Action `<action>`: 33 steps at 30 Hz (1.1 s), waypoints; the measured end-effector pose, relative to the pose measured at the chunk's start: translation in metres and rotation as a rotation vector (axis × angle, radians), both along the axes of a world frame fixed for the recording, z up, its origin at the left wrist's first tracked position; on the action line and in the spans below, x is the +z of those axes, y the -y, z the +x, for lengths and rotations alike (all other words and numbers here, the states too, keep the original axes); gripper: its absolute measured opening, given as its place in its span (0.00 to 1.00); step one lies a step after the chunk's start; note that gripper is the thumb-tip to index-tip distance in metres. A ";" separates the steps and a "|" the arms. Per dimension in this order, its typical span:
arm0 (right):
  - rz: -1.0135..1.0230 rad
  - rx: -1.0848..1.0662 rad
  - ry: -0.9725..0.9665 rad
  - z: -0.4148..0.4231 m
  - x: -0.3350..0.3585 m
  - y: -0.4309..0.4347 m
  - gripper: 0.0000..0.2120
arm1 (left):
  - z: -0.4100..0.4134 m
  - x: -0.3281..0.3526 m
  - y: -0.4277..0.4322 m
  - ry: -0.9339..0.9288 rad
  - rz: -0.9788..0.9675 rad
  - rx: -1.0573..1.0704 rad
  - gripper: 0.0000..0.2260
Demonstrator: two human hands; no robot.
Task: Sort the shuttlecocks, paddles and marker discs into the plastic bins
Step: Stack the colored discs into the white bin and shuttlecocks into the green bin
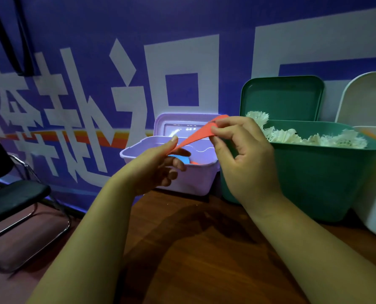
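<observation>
Both hands, the left hand (158, 165) and the right hand (242, 154), pinch one bendy red disc (196, 133) right above the open purple bin (182, 181), which probably holds more discs below it.

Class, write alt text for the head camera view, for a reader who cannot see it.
Two hands, left and right, hold a red disc between them above an open purple bin. Beside it on the wooden table, an open green bin holds white shuttlecocks.
</observation>
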State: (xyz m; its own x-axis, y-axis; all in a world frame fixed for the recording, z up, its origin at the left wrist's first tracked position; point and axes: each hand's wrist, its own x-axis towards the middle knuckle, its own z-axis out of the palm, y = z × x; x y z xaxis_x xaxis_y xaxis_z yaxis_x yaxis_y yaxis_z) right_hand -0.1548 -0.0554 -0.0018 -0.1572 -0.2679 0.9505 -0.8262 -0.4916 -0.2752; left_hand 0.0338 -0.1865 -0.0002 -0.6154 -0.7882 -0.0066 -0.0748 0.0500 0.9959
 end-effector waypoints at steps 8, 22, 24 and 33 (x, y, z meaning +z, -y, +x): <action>0.231 -0.012 0.050 -0.003 -0.010 0.011 0.16 | -0.012 0.011 0.010 -0.452 0.009 0.278 0.11; 0.311 -0.073 0.096 -0.016 0.008 -0.002 0.09 | -0.025 0.006 -0.004 0.041 -0.243 0.519 0.07; 0.387 -0.087 0.116 -0.019 0.012 -0.010 0.10 | -0.031 0.008 -0.012 0.080 -0.317 0.474 0.08; 0.540 -0.311 0.214 -0.078 0.014 -0.107 0.09 | -0.106 0.028 -0.108 0.220 -0.632 0.086 0.07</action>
